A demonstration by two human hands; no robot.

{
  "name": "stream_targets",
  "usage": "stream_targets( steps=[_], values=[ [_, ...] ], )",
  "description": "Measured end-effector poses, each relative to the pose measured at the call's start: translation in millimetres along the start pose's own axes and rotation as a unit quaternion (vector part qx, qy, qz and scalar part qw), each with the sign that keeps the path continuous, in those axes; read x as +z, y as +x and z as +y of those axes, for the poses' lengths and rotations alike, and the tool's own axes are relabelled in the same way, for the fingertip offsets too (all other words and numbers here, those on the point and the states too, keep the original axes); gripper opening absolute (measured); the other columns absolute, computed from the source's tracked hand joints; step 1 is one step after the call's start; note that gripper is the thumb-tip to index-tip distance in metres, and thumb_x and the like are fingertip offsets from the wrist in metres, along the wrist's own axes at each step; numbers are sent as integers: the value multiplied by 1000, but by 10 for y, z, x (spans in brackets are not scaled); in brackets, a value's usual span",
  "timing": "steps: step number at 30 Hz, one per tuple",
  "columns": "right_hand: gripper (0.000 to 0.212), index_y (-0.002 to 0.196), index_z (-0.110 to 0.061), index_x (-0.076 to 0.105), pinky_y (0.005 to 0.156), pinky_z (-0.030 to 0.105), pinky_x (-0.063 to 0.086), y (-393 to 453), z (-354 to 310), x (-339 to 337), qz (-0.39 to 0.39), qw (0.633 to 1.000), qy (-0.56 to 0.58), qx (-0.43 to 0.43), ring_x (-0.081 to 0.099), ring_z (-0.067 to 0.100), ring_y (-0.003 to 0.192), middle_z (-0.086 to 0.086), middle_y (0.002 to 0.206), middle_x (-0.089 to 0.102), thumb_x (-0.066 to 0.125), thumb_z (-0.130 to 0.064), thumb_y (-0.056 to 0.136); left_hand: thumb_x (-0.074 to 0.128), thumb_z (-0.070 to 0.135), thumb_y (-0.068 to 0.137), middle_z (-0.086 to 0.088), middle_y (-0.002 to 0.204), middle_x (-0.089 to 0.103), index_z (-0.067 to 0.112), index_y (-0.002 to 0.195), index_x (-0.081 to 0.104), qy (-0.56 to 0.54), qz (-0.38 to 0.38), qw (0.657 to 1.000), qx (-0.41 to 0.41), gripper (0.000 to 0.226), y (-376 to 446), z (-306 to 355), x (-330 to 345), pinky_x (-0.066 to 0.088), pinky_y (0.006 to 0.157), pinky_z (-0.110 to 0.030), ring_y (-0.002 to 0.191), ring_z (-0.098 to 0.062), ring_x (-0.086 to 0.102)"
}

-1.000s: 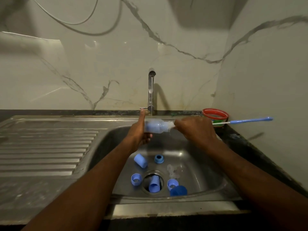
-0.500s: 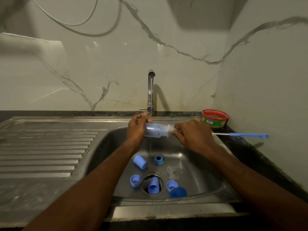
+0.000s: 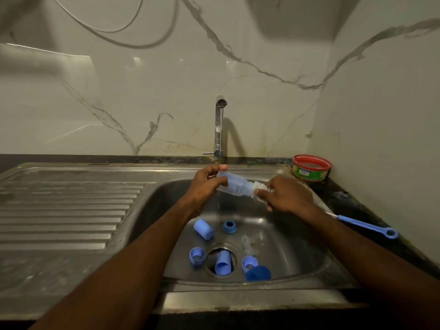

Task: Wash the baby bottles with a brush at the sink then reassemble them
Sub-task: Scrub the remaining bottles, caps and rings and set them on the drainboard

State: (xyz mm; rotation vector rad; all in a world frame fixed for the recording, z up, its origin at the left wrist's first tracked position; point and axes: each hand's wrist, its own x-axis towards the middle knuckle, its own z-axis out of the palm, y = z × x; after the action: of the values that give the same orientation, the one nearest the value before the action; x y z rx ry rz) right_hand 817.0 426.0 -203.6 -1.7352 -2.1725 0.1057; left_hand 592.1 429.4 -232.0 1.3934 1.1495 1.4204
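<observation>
Scrubbing bottle (image 3: 234,185) w/ brush (image 3: 366,226): left hand (image 3: 204,186) wraps base, right hand (image 3: 285,196) grips brush at neck; twist fully, stay under tap (image 3: 220,127).

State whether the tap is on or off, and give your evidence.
On. A thin stream of water falls from the tap spout past the bottle into the sink.

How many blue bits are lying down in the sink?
6. A cap lies at the upper left, a ring beside it, another ring left of the drain, a cap in the drain, a ring to its right, a dark cap nearest. More may be hidden.
</observation>
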Motion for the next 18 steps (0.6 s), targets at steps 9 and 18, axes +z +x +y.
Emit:
stream_targets(
  steps=[9, 18],
  values=[
    [31, 119, -31, 68, 71, 27, 37, -136, -178, -216, 168, 964, -114, -170, 65, 16, 91, -3, 104, 72, 50, -51, 102, 52, 57, 99, -9, 123, 60, 15, 132, 55, -41, 77, 989, -123, 54, -18, -7, -40, 56, 88, -40, 111, -28, 61],
    [41, 101, -22, 75, 62, 26, 39, 23, 37, 22, 36, 998, -41, -36, 59, 12, 73, -6, 77, 63, 54, -57, 97, 68, 6, 92, -2, 129, 61, 22, 130, 59, 34, -23, 999, 5, 43, 21, -71, -40, 55, 99, -37, 118, -19, 60]
  ],
)
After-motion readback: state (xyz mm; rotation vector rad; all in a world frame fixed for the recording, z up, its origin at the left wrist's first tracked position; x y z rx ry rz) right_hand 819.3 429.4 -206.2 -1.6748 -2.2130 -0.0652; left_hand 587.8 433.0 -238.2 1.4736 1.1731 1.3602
